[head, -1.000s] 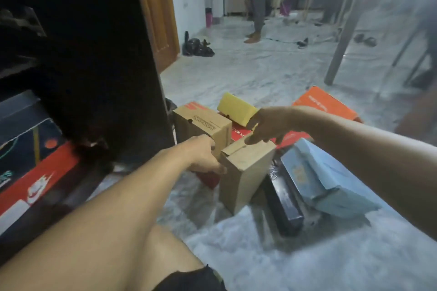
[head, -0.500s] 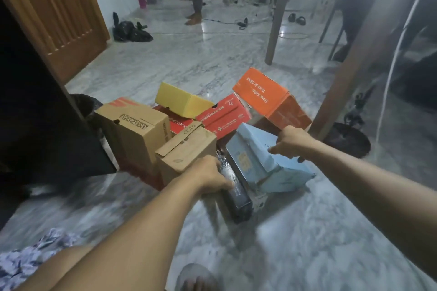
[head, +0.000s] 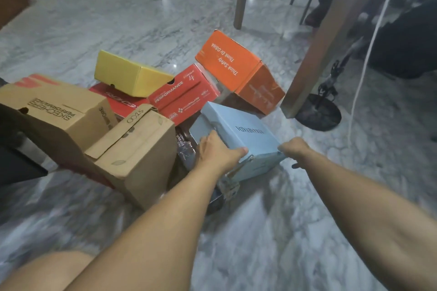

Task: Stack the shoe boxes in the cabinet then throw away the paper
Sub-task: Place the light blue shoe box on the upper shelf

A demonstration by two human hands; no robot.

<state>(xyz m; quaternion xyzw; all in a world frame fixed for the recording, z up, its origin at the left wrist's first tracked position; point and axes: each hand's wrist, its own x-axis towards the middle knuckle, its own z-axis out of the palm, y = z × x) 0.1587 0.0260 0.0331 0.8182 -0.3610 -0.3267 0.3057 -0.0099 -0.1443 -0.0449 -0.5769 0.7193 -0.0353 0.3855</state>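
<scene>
Both hands, left hand and right hand, clamp opposite near corners of the tilted blue box at frame centre, apparently to lift it level from the floor pile.

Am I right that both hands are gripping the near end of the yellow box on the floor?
Not quite. The head view shows the left hand and right hand gripping the near end of the light blue box, not the yellow box, which sits untouched farther back atop a red box.
</scene>
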